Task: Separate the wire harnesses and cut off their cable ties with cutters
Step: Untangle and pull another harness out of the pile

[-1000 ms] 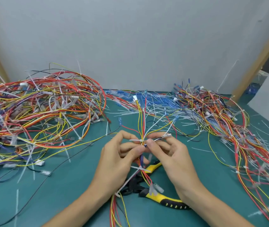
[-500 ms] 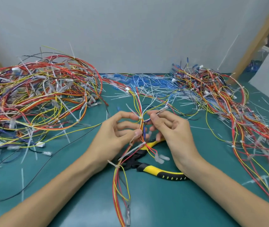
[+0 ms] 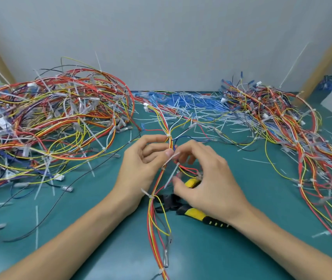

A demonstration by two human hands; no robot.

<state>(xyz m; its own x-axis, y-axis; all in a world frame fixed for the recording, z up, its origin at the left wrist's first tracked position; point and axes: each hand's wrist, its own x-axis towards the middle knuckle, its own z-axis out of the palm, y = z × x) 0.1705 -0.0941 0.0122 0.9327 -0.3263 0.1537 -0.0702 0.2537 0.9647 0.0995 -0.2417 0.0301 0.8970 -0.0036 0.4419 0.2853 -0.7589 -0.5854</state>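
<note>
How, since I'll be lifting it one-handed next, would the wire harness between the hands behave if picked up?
Probably floppy: the wire harness curves and splays loosely on the mat. Likely light, since the left hand pinches it with fingertips alone. Its cable ties stick out and may snag neighbouring wires.

My right hand left the spot on the harness where its fingertips had met those of my left hand. It drew back toward me and dropped lower, thumb and fingers spread apart, until it came over the upper yellow handle of the cutters. A gap opened between my hands, and a white cable tie slanted through it.
</note>
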